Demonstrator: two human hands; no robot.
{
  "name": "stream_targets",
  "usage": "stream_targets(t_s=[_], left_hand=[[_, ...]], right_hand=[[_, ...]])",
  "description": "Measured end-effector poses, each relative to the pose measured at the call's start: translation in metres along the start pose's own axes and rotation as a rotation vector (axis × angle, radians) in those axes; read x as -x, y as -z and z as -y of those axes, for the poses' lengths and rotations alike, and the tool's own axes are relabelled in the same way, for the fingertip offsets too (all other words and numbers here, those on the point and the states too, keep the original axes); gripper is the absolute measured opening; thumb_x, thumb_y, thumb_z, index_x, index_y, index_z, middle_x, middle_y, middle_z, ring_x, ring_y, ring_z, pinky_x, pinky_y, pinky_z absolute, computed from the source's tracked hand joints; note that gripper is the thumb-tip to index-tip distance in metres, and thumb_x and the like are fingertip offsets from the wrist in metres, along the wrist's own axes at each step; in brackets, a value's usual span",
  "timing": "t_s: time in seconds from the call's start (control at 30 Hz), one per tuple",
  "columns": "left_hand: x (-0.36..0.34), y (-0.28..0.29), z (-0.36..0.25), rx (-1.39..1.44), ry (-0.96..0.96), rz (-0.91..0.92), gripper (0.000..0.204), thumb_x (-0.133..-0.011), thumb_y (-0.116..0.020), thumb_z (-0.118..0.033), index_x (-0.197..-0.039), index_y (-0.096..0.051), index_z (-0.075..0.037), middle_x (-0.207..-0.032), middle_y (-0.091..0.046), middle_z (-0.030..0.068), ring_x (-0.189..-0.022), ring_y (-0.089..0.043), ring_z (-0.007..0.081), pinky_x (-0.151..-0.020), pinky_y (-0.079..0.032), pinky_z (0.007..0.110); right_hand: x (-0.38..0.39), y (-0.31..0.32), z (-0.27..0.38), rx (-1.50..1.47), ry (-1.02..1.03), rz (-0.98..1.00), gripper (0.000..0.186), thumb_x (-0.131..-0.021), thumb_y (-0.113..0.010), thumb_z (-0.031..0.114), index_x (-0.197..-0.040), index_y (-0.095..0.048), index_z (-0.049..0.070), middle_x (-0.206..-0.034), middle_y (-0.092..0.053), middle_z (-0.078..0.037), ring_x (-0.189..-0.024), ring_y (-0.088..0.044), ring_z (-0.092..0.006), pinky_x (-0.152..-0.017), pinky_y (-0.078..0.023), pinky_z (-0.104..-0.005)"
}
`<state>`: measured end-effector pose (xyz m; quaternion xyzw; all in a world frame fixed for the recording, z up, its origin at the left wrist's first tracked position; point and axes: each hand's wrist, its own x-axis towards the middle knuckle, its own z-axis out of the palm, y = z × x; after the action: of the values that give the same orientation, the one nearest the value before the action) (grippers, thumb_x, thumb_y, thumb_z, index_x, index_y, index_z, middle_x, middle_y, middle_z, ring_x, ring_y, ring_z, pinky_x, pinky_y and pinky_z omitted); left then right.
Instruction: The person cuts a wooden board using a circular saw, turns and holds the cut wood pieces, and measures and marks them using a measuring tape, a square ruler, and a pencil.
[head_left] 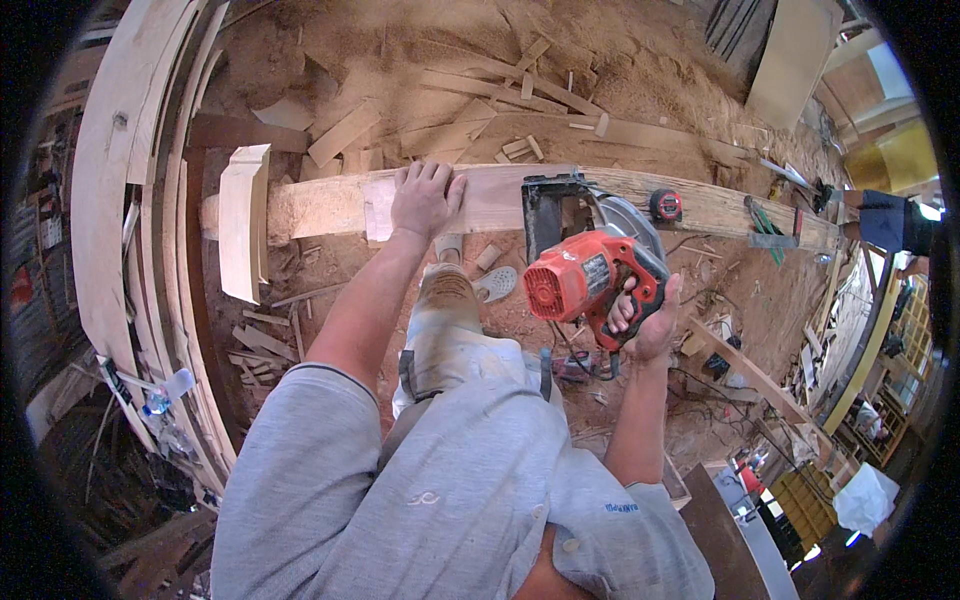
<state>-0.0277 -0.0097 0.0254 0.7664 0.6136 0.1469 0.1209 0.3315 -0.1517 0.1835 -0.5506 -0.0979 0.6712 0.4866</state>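
Observation:
My left hand lies on a pale board atop a long rough wooden beam, fingers slightly apart. My right hand grips the handle of a red circular saw, whose black base sits on the board to the right of my left hand. The saw partly hides the board's right part. A red tape measure rests on the beam right of the saw, and some green-handled tools lie farther along. A short, shaped wooden piece lies crosswise at the beam's left end.
Stacked long boards run along the left. Offcuts and sawdust cover the ground beyond the beam. A sandal and dark cables are below it. Another person in dark shorts is at the far right, near a sheet panel.

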Motion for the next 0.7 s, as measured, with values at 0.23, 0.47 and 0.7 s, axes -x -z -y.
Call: stream_targets(t_s=[0.23,0.47,0.7], left_hand=[[0.0,0.002,-0.001,0.004,-0.01,0.003,0.035,-0.106,-0.059,-0.044,-0.103,-0.07,-0.011,-0.107,-0.07,0.008,-0.109,-0.063,0.0303,-0.1,-0.044,0.05],[0.001,0.0,0.001,0.007,-0.023,0.012,0.034,-0.105,-0.06,-0.043,-0.104,-0.069,-0.01,-0.107,-0.07,0.0085,-0.11,-0.063,0.0309,-0.1,-0.045,0.051],[0.001,0.002,0.0,0.019,-0.025,0.019,0.034,-0.106,-0.059,-0.042,-0.104,-0.069,-0.009,-0.108,-0.07,0.0089,-0.112,-0.062,0.0314,-0.101,-0.044,0.051]], right_hand=[[0.001,-0.007,0.0,-0.052,0.0,-0.031,0.079,-0.104,-0.039,0.081,-0.103,-0.062,0.006,-0.06,-0.051,0.0,-0.043,-0.046,-0.015,-0.044,-0.041,-0.0297],[0.0,-0.014,0.004,-0.007,0.012,-0.076,0.078,-0.105,-0.038,0.08,-0.103,-0.063,0.006,-0.06,-0.051,0.0,-0.043,-0.045,-0.0147,-0.044,-0.041,-0.0294],[-0.005,-0.01,0.005,-0.017,0.018,-0.037,0.078,-0.105,-0.038,0.08,-0.104,-0.063,0.006,-0.06,-0.051,0.0,-0.043,-0.046,-0.0144,-0.044,-0.041,-0.0292]])
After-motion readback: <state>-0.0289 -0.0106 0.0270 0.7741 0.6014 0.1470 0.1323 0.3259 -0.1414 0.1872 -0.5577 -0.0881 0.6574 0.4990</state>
